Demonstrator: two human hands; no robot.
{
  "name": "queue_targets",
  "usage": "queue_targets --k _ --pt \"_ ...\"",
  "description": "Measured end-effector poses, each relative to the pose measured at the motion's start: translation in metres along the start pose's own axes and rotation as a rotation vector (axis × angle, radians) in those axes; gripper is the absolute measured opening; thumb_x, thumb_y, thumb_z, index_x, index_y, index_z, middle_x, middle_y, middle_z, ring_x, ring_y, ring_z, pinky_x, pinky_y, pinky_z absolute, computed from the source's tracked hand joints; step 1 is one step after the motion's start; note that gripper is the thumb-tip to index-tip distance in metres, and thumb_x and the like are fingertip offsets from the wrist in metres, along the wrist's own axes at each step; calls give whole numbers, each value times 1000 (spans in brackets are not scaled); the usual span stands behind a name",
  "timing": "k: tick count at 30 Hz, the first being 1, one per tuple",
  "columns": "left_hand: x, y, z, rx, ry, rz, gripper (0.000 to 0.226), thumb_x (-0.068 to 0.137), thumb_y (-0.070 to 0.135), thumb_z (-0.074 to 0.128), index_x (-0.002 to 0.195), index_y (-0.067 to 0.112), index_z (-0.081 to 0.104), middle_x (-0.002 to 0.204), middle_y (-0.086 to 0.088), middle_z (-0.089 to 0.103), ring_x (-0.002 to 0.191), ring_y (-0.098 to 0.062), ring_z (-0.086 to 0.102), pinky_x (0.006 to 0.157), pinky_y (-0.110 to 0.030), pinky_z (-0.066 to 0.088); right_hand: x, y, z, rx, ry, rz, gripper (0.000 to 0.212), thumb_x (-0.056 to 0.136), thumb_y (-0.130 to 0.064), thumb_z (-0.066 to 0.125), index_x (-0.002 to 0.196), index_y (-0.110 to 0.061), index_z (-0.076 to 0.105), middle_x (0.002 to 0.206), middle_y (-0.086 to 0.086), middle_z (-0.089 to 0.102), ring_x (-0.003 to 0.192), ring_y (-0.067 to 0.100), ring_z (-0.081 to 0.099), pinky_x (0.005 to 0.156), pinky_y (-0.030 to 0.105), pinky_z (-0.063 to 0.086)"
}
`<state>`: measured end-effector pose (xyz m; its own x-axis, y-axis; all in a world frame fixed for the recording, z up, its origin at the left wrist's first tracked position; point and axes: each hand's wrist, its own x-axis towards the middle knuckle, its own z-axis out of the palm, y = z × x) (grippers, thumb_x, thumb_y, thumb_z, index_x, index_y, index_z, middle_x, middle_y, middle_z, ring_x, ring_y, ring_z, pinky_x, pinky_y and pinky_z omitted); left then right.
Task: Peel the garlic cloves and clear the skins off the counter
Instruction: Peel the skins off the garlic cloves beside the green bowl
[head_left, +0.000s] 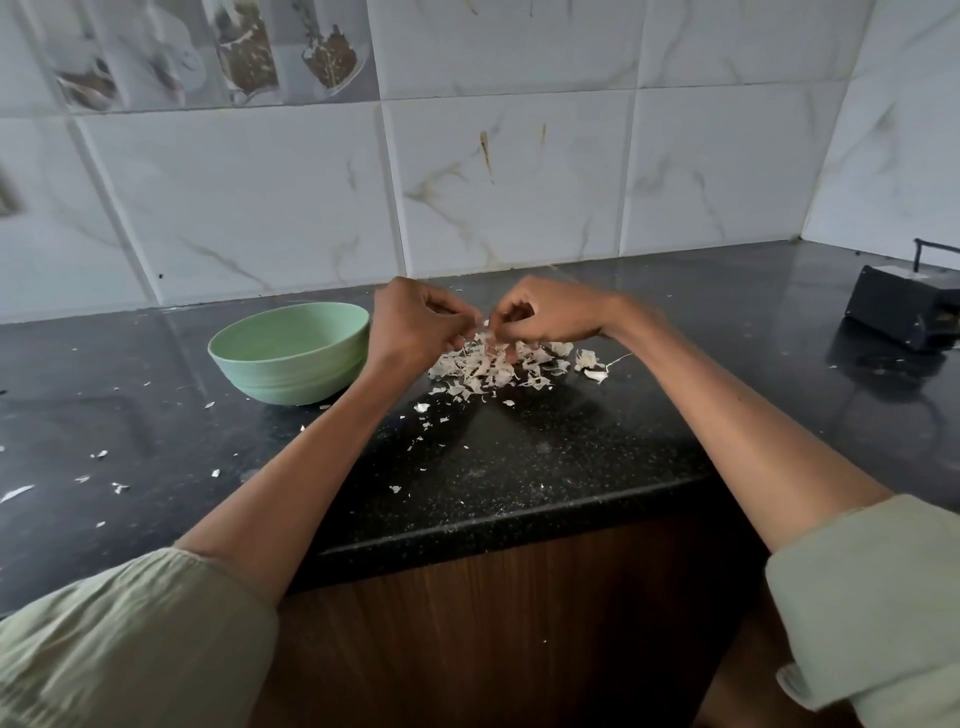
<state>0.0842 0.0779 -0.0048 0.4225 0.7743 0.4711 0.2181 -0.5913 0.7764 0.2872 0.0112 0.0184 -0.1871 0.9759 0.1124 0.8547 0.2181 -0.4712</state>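
Peeling garlic over the skin pile

Both my hands, left hand (415, 325) and right hand (545, 317), pinched one small clove (487, 325) above the skins (488, 366) on the black surface (519, 457), green bowl (291, 353) just left.

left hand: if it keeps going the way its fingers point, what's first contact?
The left hand points rightward at the right hand, probably meeting its fingertips first; they nearly touch above the skin pile. Depth is unclear.
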Motion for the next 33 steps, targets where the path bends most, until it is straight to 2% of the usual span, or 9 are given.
queue_targets --k 3,7,10,12,15,18,23,28,33 --pt "-2 1 -1 49 6 20 20 81 27 93 78 13 81 64 -1 75 55 -15 70 56 -25 58 0 1 -4 -12 75 33 33 104 -42 61 105 -13 77 73 -1 76 50 2 54 53 17 38" --pt "-4 0 2 163 28 65 31 77 43 93 70 19 75 58 4 72 58 -20 72 63 -34 63 1 2 -10 -48 150 -57 25 88 -43 80 95 -19 77 75 -6 68 58 -3 49 57 15 35" --pt "2 -5 3 178 79 54 19 92 28 83 75 20 77 58 9 70 59 -11 71 71 -42 65 0 1 -10 1 77 -67 26 83 -30 88 98 -13 77 73 -9 62 57 -4 47 55 12 35" --pt "4 -7 3 190 105 49 25 98 11 70 76 22 77 62 15 69 64 -7 70 74 -42 65 2 -3 -3 -9 10 -99 20 85 -25 87 96 -10 78 69 -16 64 56 -5 49 53 10 34" --pt "5 -11 4 200 97 49 36 97 0 55 76 23 73 68 9 71 69 -16 73 76 -45 65 8 -10 9 -56 -48 -121 22 86 -24 86 104 -15 79 78 -15 64 62 -10 53 58 8 36" --pt "7 -13 4 216 59 72 30 97 -2 55 87 15 77 74 2 73 75 -20 74 78 -46 64 11 -14 12 -122 -65 -116 22 87 -27 86 107 -22 79 84 -15 65 71 -11 57 65 10 37" --pt "8 -11 6 247 36 130 20 99 5 67 100 14 84 84 2 79 78 -10 74 82 -33 63 10 -12 12 -147 -37 -56 23 88 -29 84 107 -18 78 92 -12 68 76 -10 58 66 5 38" --pt "10 -11 7 254 39 147 16 98 8 71 100 15 85 83 2 79 77 -10 74 80 -28 61 11 -12 14 -159 -26 18 19 90 -31 82 102 -17 77 92 -4 72 77 3 58 65 14 39" --pt "8 -11 6 152 35 113 12 90 8 81 99 15 83 79 8 76 73 -1 71 63 -6 50 7 -13 10 -55 115 -46 9 93 -20 78 98 -12 79 80 -13 68 61 -10 53 59 9 38"
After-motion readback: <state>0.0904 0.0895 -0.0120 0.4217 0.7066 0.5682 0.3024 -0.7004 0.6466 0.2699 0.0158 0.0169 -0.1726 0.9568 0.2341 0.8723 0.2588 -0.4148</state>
